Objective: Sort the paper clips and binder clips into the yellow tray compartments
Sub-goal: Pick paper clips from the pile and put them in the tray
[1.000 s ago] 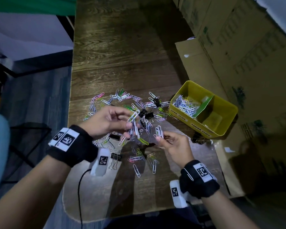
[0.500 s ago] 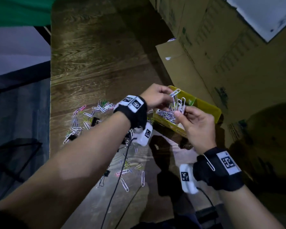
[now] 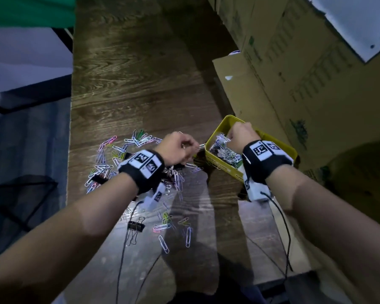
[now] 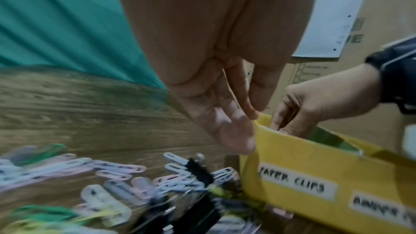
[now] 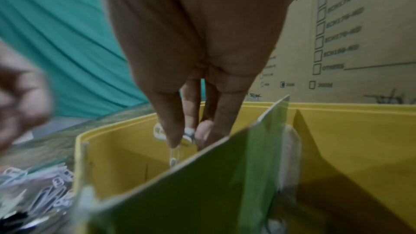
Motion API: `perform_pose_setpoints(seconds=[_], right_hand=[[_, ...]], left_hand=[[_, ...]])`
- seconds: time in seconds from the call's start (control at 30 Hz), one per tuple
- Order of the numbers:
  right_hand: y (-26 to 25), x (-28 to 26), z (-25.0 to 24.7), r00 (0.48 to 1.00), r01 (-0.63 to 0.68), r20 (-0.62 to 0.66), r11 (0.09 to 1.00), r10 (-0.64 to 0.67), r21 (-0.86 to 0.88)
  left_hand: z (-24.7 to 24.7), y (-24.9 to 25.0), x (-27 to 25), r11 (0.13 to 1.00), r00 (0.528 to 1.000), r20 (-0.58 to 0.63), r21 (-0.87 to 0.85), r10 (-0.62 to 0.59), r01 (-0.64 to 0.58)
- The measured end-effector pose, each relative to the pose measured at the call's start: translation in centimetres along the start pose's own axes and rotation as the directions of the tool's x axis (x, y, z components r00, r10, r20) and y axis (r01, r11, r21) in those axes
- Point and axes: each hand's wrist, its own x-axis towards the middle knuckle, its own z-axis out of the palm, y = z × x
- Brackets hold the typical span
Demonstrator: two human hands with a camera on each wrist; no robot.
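Observation:
The yellow tray (image 3: 223,166) stands at the table's right side, split by a green divider (image 5: 202,184); its front wall (image 4: 292,166) carries "paper clips" and "binder clips" labels. A heap of paper clips (image 3: 226,153) fills the left compartment. My right hand (image 3: 241,134) reaches into that compartment and pinches a few white paper clips (image 5: 174,156) at the fingertips (image 5: 171,140). My left hand (image 3: 178,148) hangs just left of the tray's corner, its fingers (image 4: 225,131) fairly straight with nothing visible in them. Loose coloured paper clips (image 3: 140,139) and black binder clips (image 3: 136,226) lie scattered on the wooden table.
Tall cardboard boxes (image 3: 294,73) stand right behind and beside the tray. Two black cables (image 3: 121,260) run from the wrist cameras over the table's near part. The table's left edge (image 3: 71,150) drops to the floor. A green cloth (image 3: 31,9) hangs at the far left.
Both hands left the pile and went right to the tray. The left hand's clips are gone from view and it sank beside the tray corner. The right hand dipped into the left compartment.

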Motion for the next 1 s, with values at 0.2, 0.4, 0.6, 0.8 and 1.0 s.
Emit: perform_pose_setpoints(seconds=[0.2,0.4,0.6,0.8,1.0], right_hand=[[-0.8,-0.4,1.2,0.998,0.048,-0.024,0.995,-0.051,-0.091],[-3.5,-5.2,3.8,0.918,0.304,-0.268,0.953,-0.292,0.004],[-5.8,-11.1,9.5,0.882,0.463,0.07,0.885,-0.466,0.049],[-5.1,-13.9,15.7,0.819,0.417,0.436,0.909,-0.374,-0.005],[-6.1,-14.9,18.2,0.801,0.397,0.5,0.917,-0.328,-0.035]], left_hand=[[-2.1,-7.7,-8.3,0.804,0.966,0.188,0.593,-0.18,0.035],[2.2,-13.2,-15.9,0.657,0.955,0.089,0.744,-0.282,0.124],[3.1,-15.3,-17.2,0.77,0.993,-0.006,0.631,-0.118,0.095],[-3.0,-13.5,-14.2,0.871,0.957,-0.29,0.468,-0.006,0.147],[-4.9,-14.1,-9.5,0.873,0.959,-0.272,0.447,-0.073,0.194]])
